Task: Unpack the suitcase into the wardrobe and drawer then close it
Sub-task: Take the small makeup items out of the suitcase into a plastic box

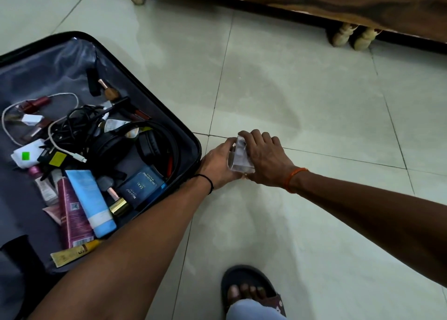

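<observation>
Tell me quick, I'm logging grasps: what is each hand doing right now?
Left hand: fingers curled on the clear plastic box, holding it just beside the suitcase.
Right hand: fingers curled over the same box from above.

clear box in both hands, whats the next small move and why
Probably lift the clear box off the floor tiles and carry it toward the storage. Both the left hand and right hand already grip it outside the open suitcase, which still holds many items.
</observation>
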